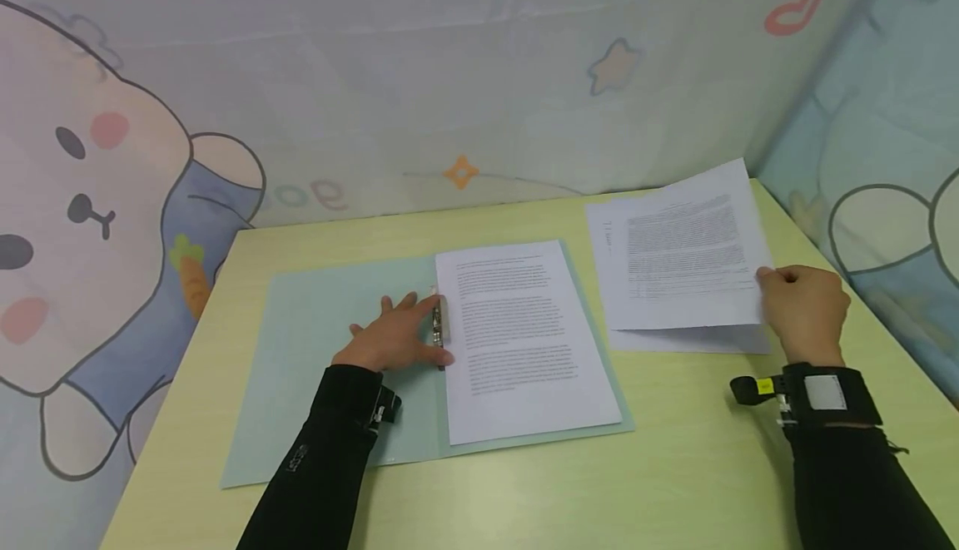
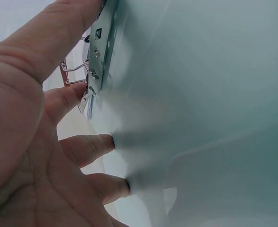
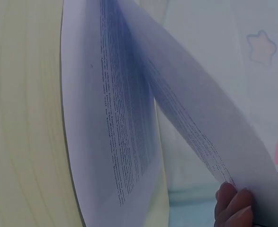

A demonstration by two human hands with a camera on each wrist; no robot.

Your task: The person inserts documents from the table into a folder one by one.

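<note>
A pale green folder (image 1: 322, 367) lies open on the yellow-green surface (image 1: 674, 467), its spine running roughly from twelve to six o'clock. On the folder's right half lies a printed sheet (image 1: 524, 334), its left edge tucked against the metal clip (image 1: 440, 325) at the spine.

The left hand (image 1: 397, 338) rests flat on the folder's left half with fingers spread and mostly straight, the thumb and forefinger reaching toward three o'clock to touch the clip. The left wrist view shows the same from below: fingertips (image 2: 105, 142) pressed on the pale folder (image 2: 200, 118), the thumb lying along the metal clip (image 2: 98, 52) with its wire handles beside it. Nothing is held in this hand; it only presses.

Off at two o'clock from the folder, well apart from it, a small stack of printed pages (image 1: 682, 267) lies on the surface. The right hand (image 1: 802, 309) pinches the right edge of the top page, lifting that side slightly so a gap opens over the sheet beneath. The right wrist view shows the page (image 3: 195, 123) curving up away from the lower sheet (image 3: 105, 142), with the fingertips (image 3: 231, 203) gripping its corner.

Both sleeves are black, and a cartoon-printed cloth (image 1: 112, 200) hangs behind the surface.
</note>
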